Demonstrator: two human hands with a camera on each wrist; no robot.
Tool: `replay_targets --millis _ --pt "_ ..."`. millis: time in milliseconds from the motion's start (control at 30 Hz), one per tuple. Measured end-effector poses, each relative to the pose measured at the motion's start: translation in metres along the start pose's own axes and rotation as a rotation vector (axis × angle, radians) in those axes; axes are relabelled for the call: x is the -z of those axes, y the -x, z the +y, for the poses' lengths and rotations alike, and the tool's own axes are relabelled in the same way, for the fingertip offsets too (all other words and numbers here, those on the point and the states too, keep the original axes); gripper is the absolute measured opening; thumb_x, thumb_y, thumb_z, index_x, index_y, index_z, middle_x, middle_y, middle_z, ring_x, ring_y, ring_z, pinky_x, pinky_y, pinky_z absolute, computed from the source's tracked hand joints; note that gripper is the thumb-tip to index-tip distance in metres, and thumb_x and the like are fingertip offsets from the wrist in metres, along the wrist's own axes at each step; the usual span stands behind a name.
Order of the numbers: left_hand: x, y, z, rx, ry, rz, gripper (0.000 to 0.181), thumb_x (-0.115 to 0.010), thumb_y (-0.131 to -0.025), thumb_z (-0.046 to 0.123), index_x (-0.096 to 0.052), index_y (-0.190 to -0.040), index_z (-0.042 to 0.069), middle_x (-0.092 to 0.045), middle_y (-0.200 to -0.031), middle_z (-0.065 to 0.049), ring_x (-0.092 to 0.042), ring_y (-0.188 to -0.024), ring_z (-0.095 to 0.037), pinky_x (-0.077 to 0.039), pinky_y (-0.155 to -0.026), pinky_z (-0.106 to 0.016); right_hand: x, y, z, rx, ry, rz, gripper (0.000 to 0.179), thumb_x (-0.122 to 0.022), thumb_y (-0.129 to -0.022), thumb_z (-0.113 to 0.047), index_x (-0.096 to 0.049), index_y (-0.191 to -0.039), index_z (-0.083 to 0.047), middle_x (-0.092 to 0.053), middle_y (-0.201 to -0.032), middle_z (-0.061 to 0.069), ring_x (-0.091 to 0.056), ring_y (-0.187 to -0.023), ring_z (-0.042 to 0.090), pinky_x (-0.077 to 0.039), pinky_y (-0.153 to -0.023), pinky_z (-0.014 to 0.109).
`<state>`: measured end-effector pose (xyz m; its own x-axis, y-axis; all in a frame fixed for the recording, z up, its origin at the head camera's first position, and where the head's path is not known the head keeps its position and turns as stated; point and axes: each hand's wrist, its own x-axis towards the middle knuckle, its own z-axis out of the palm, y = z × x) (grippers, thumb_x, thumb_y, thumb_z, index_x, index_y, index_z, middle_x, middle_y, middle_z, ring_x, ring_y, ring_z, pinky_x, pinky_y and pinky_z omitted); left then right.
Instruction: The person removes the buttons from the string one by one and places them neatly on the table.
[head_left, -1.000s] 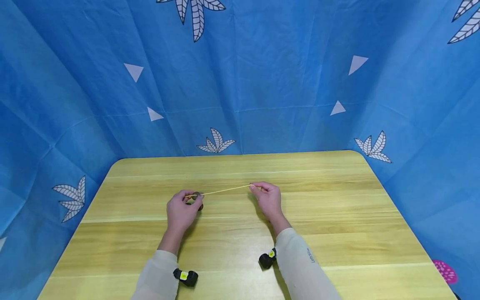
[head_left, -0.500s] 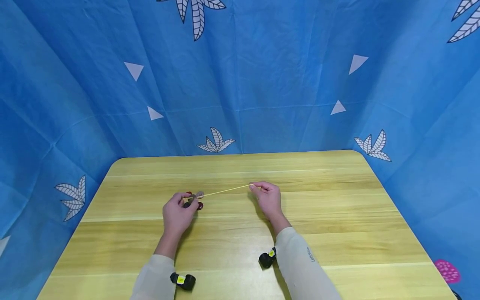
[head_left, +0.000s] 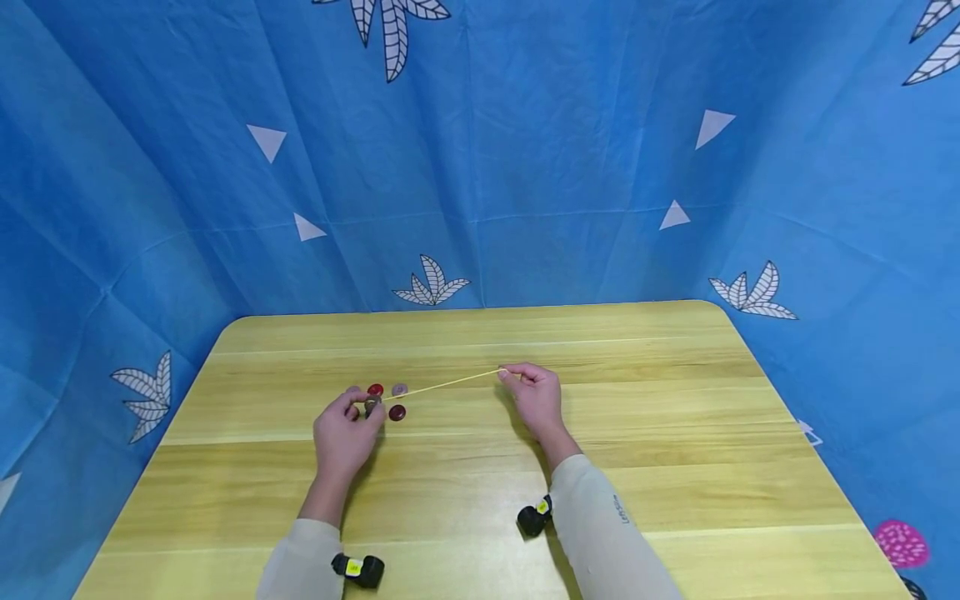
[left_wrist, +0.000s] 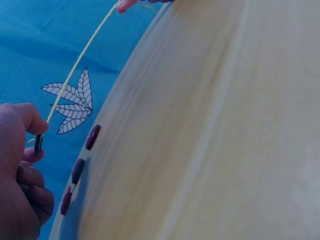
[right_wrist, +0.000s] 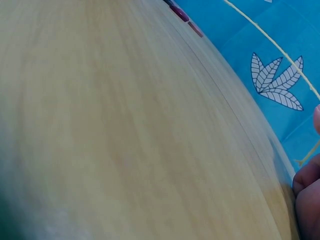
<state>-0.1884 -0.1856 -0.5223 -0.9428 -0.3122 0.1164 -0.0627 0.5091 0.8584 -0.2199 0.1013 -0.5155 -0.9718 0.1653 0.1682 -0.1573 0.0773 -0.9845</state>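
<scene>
My left hand [head_left: 345, 437] pinches a dark round button [left_wrist: 38, 145] between thumb and finger, raised above the table. A thin yellow string [head_left: 444, 384] runs from that button, with a short tail showing beyond it in the left wrist view. The string's other end is pinched by my right hand [head_left: 536, 398], and the length between the hands is stretched straight, rising toward the right. Around the left fingers lie loose buttons: a red one [head_left: 376, 389], a pale mauve one [head_left: 400, 389] and a dark red one [head_left: 397, 412]. Others are partly hidden by the left hand.
The wooden table [head_left: 660, 433] extends around both hands, its far edge meeting a blue patterned curtain [head_left: 480, 167]. A black wrist camera [head_left: 363, 571] sits on the left sleeve, another black camera [head_left: 533, 520] on the right one.
The left hand has slid leftward and slightly nearer with the dark button, lengthening the visible string and uncovering more buttons on the table. The right hand stays in place.
</scene>
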Motion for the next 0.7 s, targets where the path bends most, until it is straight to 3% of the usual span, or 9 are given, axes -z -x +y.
replay_targets --millis 233,433,567,700 --pt "0.0029 0.0008 -0.0032 0.007 0.036 0.010 0.023 -0.077 -0.081 0.016 -0.073 -0.101 0.006 -0.065 -0.083 -0.009 -0.049 -0.068 -0.018 -0.039 -0.055 -0.025 -0.0003 0.0013 -0.0002 0.003 0.002 0.000 0.013 -0.073 -0.088 0.003 -0.073 -0.098 0.012 -0.033 -0.051 -0.001 -0.027 -0.043 0.003 -0.028 -0.047 0.022" --pt "0.0065 0.0016 -0.0043 0.030 0.098 0.008 0.028 -0.079 -0.082 0.015 -0.071 -0.105 0.003 -0.068 -0.119 -0.009 -0.058 -0.082 -0.018 -0.047 -0.060 -0.019 -0.0010 0.0029 -0.0012 -0.005 -0.002 0.003 0.013 -0.073 -0.088 0.003 -0.072 -0.098 0.012 -0.033 -0.051 -0.001 -0.027 -0.043 0.001 -0.028 -0.048 0.022" --pt "0.0078 0.0025 -0.0047 0.029 0.106 0.029 0.027 -0.078 -0.082 0.014 -0.071 -0.106 0.004 -0.070 -0.107 -0.008 -0.056 -0.070 -0.014 -0.045 -0.056 -0.020 -0.0009 0.0038 -0.0009 -0.007 -0.009 0.003 0.014 -0.073 -0.088 0.004 -0.072 -0.099 0.013 -0.034 -0.052 -0.001 -0.027 -0.044 0.001 -0.027 -0.047 0.021" --pt "0.0084 0.0035 -0.0046 -0.002 0.071 0.095 0.026 -0.076 -0.082 0.015 -0.072 -0.105 0.004 -0.056 -0.072 -0.004 -0.039 -0.054 -0.011 -0.033 -0.045 -0.023 -0.0011 0.0035 0.0002 0.004 -0.010 0.003 0.013 -0.073 -0.088 0.004 -0.072 -0.098 0.012 -0.035 -0.051 -0.001 -0.027 -0.044 0.002 -0.027 -0.047 0.021"
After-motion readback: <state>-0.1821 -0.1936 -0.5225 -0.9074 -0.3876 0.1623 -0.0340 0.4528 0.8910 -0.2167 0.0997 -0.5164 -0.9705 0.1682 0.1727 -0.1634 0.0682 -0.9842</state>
